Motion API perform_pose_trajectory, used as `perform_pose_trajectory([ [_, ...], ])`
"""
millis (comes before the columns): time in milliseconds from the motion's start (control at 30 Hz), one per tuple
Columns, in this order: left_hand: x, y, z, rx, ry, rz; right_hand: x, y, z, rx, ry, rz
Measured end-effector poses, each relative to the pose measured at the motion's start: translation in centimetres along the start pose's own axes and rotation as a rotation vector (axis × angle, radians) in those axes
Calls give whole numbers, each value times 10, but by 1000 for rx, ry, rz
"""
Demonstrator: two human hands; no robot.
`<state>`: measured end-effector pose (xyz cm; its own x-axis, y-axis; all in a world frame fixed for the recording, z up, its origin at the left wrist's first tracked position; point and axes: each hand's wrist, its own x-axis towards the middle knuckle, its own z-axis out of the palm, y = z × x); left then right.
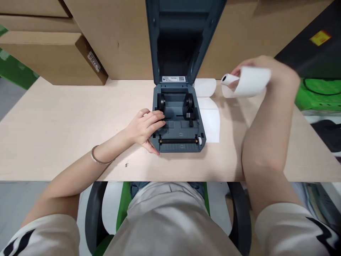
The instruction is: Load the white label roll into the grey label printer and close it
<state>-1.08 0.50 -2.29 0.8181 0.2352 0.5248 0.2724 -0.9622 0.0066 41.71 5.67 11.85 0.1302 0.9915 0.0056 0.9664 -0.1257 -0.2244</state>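
Pale shirt cloth [167,227] lies nearest at six o'clock; my loosely spread left hand [146,128] should brace the open printer [174,124] at twelve by its nine-o'clock wall, while my right hand [259,62], holding the white paper roll [230,80] at two, had best tame its loose strip [254,82].

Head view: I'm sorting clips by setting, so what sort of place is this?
Probably an office or packing workstation: a pale desk, what looks like an open label printer on it, and cardboard boxes behind.
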Motion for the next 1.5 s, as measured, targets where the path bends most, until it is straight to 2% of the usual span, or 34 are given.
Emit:
perform_pose_trajectory([
  [100, 0, 2, 0, 31, 29, 23, 9, 13, 24, 2, -35, 9],
  [200, 3, 3, -2, 58, 20, 21, 14, 16, 41, -19, -43, 70],
  [300, 10, 3, -4, 24, 116, 108, 18, 16, 45, -35, -67, 142],
  [400, 15, 2, -6, 0, 183, 175, 18, 11, 38, -63, -44, 171],
  [533, 16, 1, -5, 11, 177, 199, 12, -9, 30, -78, 104, 30],
  [600, 15, 1, -5, 6, 173, 203, 11, -23, 35, -58, 51, -77],
  [733, 14, -1, -4, -8, 173, 210, 16, -48, 64, -50, -175, -263],
  [867, 13, -5, -1, -50, 176, 197, 21, -55, 81, -102, -146, -337],
  [967, 11, -8, 1, -81, 172, 171, 17, -51, 68, -141, -150, -355],
  [1067, 9, -8, 1, -53, 153, 157, 5, -46, 41, -141, -135, -328],
  [1200, 9, -3, -3, 40, 137, 150, -19, -32, -2, -133, 7, -297],
  [1333, 11, 1, -5, 87, 164, 144, -46, -14, -30, -72, 158, -451],
  [1400, 11, 2, -5, 91, 169, 133, -59, -20, -34, 6, 182, -523],
  [1500, 11, 1, -5, 102, 174, 116, -76, -53, -30, 125, 99, -575],
])
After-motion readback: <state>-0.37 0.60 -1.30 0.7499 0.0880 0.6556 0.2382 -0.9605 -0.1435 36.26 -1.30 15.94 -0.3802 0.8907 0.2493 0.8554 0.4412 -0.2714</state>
